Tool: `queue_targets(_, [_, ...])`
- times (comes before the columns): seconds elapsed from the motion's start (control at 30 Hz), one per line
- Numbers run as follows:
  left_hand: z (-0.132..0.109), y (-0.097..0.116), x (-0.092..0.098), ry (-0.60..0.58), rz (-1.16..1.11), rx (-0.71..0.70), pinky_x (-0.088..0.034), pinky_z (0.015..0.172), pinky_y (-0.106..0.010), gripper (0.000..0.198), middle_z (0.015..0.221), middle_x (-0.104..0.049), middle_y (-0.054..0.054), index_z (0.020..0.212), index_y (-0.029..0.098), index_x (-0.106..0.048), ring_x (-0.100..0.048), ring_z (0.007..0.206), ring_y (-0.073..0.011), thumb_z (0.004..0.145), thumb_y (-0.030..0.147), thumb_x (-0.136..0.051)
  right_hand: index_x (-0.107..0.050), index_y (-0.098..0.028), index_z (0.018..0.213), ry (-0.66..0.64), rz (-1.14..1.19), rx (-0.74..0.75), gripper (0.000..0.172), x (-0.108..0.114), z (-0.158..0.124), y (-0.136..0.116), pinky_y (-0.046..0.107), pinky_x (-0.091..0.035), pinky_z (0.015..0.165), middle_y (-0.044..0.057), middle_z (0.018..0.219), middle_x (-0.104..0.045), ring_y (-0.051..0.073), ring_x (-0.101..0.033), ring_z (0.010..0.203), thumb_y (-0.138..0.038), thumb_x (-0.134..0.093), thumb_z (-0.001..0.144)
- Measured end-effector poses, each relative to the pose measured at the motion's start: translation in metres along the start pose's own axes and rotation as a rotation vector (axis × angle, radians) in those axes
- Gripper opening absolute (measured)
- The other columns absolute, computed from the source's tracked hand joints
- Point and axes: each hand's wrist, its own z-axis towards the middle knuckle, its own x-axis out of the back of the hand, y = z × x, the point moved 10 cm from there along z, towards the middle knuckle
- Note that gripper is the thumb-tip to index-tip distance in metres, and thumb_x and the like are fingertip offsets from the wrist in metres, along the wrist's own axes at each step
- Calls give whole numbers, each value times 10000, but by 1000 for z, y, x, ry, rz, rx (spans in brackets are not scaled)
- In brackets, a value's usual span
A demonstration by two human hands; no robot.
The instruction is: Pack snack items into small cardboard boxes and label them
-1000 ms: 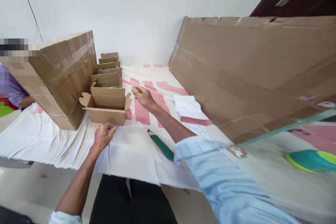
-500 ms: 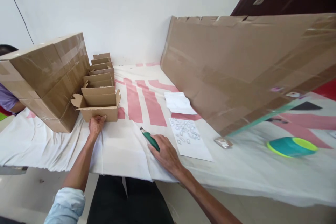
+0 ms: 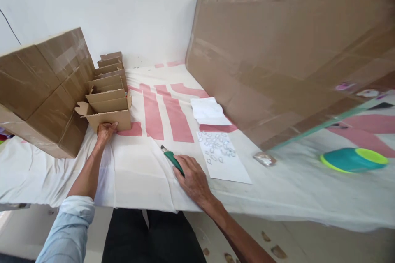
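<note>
My left hand [image 3: 106, 132], fingers curled, presses low against the front wall of a small open-topped cardboard box [image 3: 121, 121]. The fingertips are partly hidden from me. The box stands upright with its flaps raised, at the near end of a row of similar open boxes [image 3: 106, 83]. A green utility knife [image 3: 172, 160] is held in my right hand [image 3: 194, 178], which rests on the cloth-covered table. Its tip points forward and left, apart from the boxes. Just right of that hand lies a sheet of paper with small drawn shapes [image 3: 226, 168].
Stacked taped cartons [image 3: 61, 94] stand left of the row. A large cardboard panel [image 3: 262, 57] leans at the right. A folded white paper [image 3: 208, 111], a small clear-wrapped packet [image 3: 264, 158] and a teal-and-yellow container [image 3: 345, 160] lie on the white-and-red cloth [image 3: 145, 176].
The small box and my left hand have shifted slightly away from me, showing more red cloth in front of the box. My right hand still holds the knife. The camera view has tilted down.
</note>
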Motion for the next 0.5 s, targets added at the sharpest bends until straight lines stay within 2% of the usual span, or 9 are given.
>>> queue_targets(0.2, [6,-5,2,-2,-35,3,-543,679,-319,445,639,-773,-81,626,212,-785,-731,692,-250,813,612,-726,-651,-219,1354,11,-19,-11,352,0,0,2,466,-545,949,142,1217,-723,321,-648,1087,-265,-524,1029])
queue_targets(0.5, [5,-7,13,25,-45,9,-555,701,-330,444,630,-747,-82,615,216,-742,-729,714,-265,812,610,-686,-671,-219,1333,-45,39,-61,366,-2,7,3,449,-538,972,126,1217,-723,306,-635,1116,-209,-518,1001])
